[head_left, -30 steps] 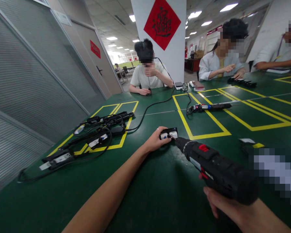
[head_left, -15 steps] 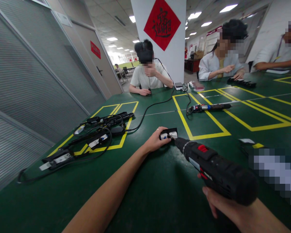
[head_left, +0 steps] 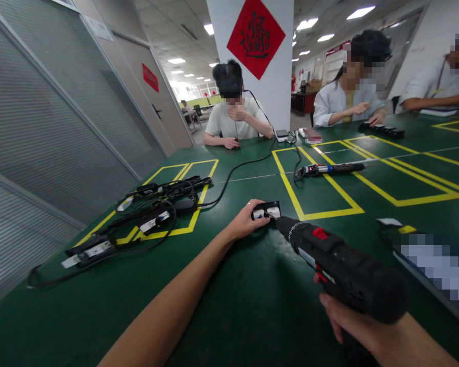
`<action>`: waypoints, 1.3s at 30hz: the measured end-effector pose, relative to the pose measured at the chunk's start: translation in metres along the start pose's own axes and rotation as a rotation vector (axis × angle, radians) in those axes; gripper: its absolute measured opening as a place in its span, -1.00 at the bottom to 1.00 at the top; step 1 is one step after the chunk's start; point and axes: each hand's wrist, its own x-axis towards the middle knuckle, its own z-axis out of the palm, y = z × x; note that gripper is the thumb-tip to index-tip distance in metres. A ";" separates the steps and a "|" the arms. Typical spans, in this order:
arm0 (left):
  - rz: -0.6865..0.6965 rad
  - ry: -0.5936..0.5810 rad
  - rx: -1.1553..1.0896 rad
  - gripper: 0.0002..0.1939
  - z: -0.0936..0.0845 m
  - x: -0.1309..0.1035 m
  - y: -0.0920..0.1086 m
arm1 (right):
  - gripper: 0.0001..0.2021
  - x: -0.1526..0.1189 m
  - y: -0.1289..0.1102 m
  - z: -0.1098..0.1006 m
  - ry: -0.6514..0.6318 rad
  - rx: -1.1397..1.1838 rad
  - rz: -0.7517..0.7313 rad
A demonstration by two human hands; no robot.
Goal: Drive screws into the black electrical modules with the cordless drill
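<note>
My left hand (head_left: 245, 220) is closed around the left end of a small black case with white parts inside (head_left: 272, 210), pressing it on the green table. My right hand (head_left: 346, 311) grips a black cordless drill (head_left: 340, 262) with red accents; its body hides most of the grip and fingers. The drill points to the far left, and its thin bit reaches the middle of the case, between the white parts. Whether the tip sits on a screw is too small to tell.
Black devices with cables (head_left: 156, 209) lie in yellow-taped boxes at left. A slim tool with a blue band (head_left: 331, 168) lies beyond the drill. A dark flat object (head_left: 436, 275), partly blurred, is at right. Several people sit across the green table (head_left: 99, 316).
Almost nothing differs: both hands, the case and the drill stay in place, with the bit still at the case.
</note>
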 end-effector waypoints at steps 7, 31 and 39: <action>-0.013 0.003 -0.003 -0.50 0.000 0.000 0.000 | -0.76 -0.001 0.004 0.000 -0.031 -0.002 0.008; -0.008 -0.001 0.003 -0.50 0.000 0.000 0.002 | -0.66 -0.001 0.029 0.017 -0.063 -0.002 0.082; -0.010 -0.008 -0.002 -0.50 -0.001 -0.001 0.003 | -0.69 -0.002 0.033 0.020 -0.064 0.015 0.098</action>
